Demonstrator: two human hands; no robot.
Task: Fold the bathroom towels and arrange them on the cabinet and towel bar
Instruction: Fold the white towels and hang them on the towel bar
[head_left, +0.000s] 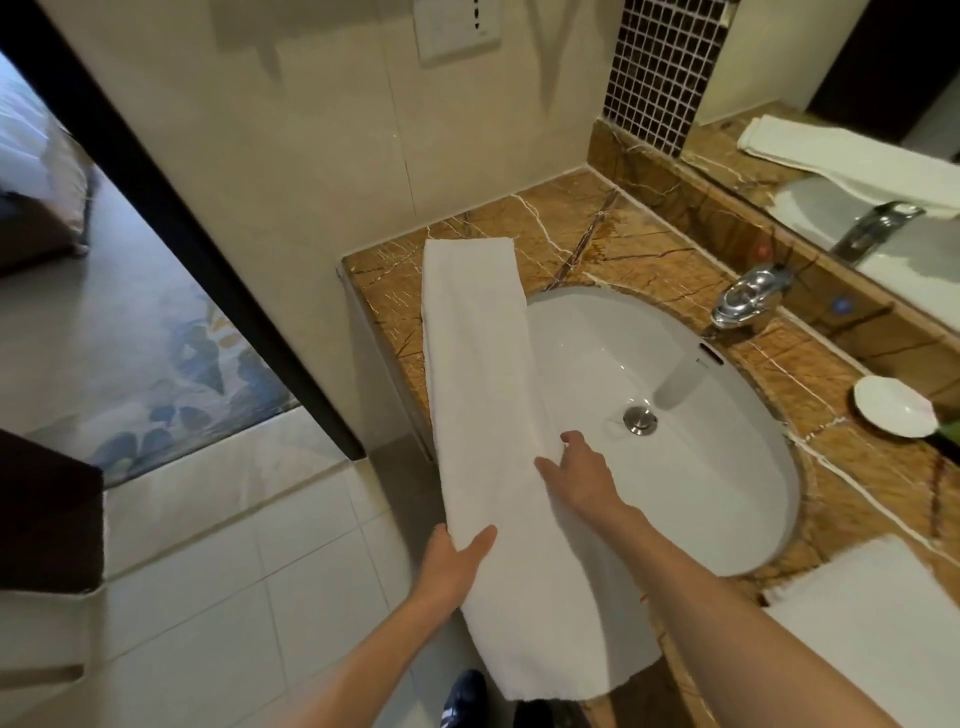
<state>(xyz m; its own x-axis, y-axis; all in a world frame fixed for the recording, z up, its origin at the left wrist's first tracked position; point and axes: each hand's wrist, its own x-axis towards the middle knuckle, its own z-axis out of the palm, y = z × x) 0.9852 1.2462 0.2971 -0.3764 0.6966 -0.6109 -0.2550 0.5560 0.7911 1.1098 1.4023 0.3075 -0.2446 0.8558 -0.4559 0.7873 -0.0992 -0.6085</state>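
A long white towel (480, 395), folded into a narrow strip, lies along the left side of the brown marble vanity top (571, 228) and over the left rim of the sink. My left hand (454, 566) grips the strip's left edge near its lower part, thumb on top. My right hand (582, 475) lies on the strip's right edge over the basin, thumb and fingers spread on the cloth. A second folded white towel (878, 629) lies on the vanity at the lower right.
A white oval sink (701, 467) with a chrome faucet (748, 293) fills the vanity's middle. A small white dish (896, 405) sits at the right. The mirror (883, 156) runs behind. To the left are a tiled floor and a doorway.
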